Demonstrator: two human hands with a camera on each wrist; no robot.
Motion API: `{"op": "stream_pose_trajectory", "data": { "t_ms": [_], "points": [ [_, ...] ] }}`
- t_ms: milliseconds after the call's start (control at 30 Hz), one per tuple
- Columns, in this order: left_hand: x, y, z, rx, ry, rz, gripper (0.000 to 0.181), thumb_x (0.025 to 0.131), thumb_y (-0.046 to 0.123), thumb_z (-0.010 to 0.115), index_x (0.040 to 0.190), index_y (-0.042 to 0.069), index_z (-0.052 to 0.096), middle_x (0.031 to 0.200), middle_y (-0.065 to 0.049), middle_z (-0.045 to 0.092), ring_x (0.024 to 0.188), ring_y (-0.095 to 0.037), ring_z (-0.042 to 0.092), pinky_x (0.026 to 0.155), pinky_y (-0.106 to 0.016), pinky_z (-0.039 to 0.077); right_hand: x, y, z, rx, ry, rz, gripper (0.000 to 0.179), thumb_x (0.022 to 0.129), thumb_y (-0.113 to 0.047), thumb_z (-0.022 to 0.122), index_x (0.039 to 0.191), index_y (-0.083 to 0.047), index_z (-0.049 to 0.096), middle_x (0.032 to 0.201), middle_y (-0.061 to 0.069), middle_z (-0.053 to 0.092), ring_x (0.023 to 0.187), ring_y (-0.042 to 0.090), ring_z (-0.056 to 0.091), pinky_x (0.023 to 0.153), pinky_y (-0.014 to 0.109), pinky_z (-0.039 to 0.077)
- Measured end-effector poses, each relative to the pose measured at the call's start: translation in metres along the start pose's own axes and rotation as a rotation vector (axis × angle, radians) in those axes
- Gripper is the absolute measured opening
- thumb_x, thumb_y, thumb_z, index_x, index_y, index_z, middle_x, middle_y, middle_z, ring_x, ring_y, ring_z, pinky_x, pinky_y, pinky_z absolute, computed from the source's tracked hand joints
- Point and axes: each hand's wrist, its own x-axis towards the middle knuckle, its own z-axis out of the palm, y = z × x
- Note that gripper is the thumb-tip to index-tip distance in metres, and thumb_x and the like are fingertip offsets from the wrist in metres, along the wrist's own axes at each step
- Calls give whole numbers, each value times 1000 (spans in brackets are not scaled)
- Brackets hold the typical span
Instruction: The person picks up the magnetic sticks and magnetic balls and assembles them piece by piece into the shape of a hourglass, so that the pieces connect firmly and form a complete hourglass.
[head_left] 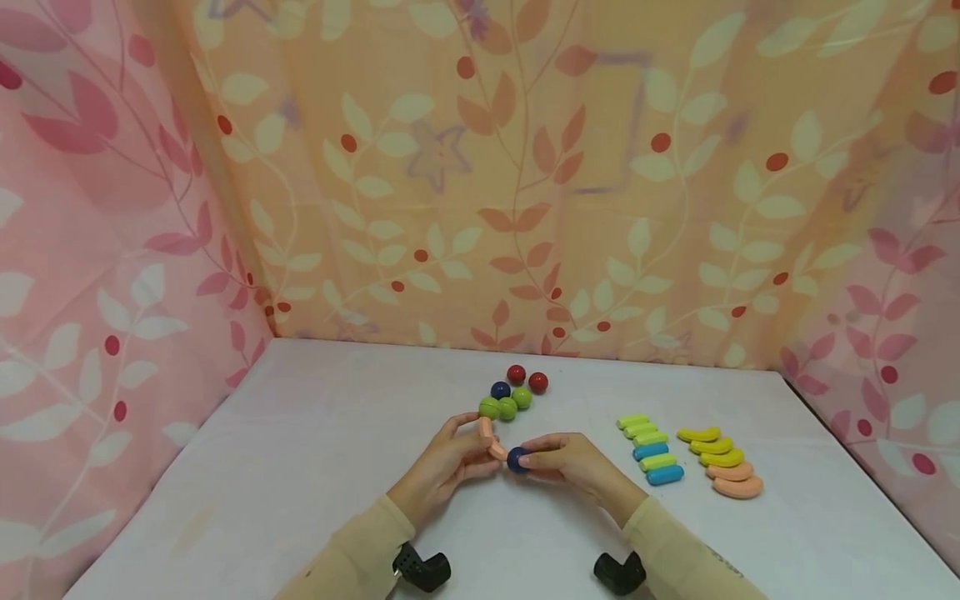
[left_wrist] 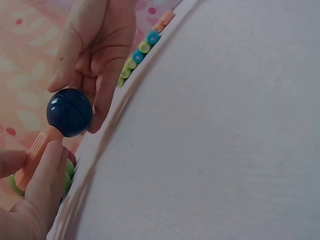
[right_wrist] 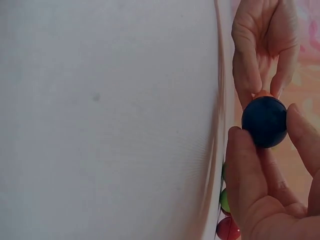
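In the head view my left hand pinches a peach-coloured curved piece between thumb and fingers, above the white table. My right hand holds a dark blue ball by its sides with thumb and fingertips. The left wrist view has the ball right at one end of the ribbed peach piece, the two in line. From the right wrist the ball covers most of the peach piece, with only a bit of its orange end showing behind.
Beyond the hands lie green balls, another dark blue ball and two red balls. At right are short lime sticks, blue sticks, yellow curved pieces and peach curved pieces. Patterned curtains enclose the white table.
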Motion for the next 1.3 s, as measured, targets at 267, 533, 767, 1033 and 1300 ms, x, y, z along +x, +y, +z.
{"op": "stream_pose_trajectory", "data": {
  "t_ms": [267,533,767,1033,1300],
  "points": [
    [3,-1,0,13,14,-29,68,95,4,61,152,7,24,117,-20,62,90,-17,70,87,-37,60,-12,-3,-19,-69,126,5,44,89,-25,75,126,-3,66,121,11,71,100,16,70,94,36,58],
    [2,0,-4,17,-13,-26,67,95,3,60,152,8,24,117,-20,63,89,-18,71,86,-37,60,-26,-9,-82,-116,295,2,63,87,-41,75,133,-1,60,121,6,71,113,23,68,103,41,53],
    [4,3,-3,14,-15,-33,66,96,3,60,152,10,26,121,-21,62,90,-18,71,87,-38,60,-40,-10,-128,-216,351,56,80,87,-58,68,143,-5,49,145,17,54,128,32,58,113,63,34],
    [5,-1,-4,14,-21,-55,66,96,2,60,152,9,26,126,-25,61,92,-21,72,87,-39,60,-57,-5,-164,-213,367,223,92,81,-72,64,152,-19,39,158,21,36,142,43,32,99,66,42],
    [3,-2,-4,18,-13,-64,65,95,1,61,150,9,29,127,-25,62,94,-22,72,85,-38,60,-60,4,-194,-150,456,305,98,73,-79,65,149,-22,42,156,25,32,104,33,56,77,41,61]
  ]
}}
